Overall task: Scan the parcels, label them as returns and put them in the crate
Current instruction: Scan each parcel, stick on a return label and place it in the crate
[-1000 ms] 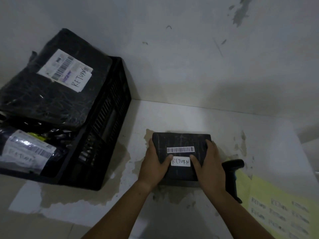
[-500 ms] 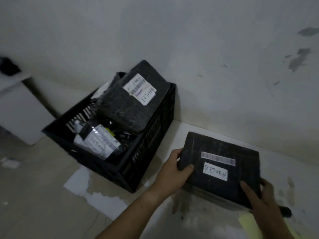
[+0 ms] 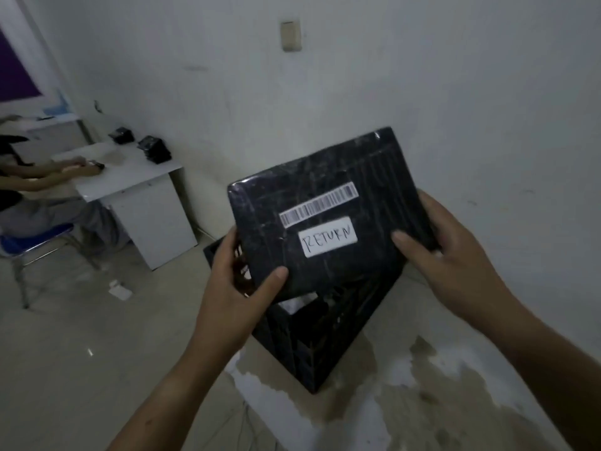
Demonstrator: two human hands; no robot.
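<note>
A black wrapped parcel (image 3: 374,187) with a barcode strip and a white label reading RETURN is held up in the air, tilted, over the black plastic crate (image 3: 309,356). My left hand (image 3: 240,288) grips its lower left corner, thumb on top. My right hand (image 3: 455,258) holds its right edge. The parcel covers most of the crate's inside; only a bit of white label on another parcel (image 3: 297,302) shows below it.
The crate stands on a worn white surface (image 3: 422,402) against the wall. To the left is a small white desk (image 3: 136,190) with dark objects on it, where another person's arm (image 3: 48,177) rests, beside a blue chair (image 3: 35,236).
The parcel has been lifted off the surface and carried left, over the crate. The view has swung left, so the scanner and the yellow label sheet are out of sight.
</note>
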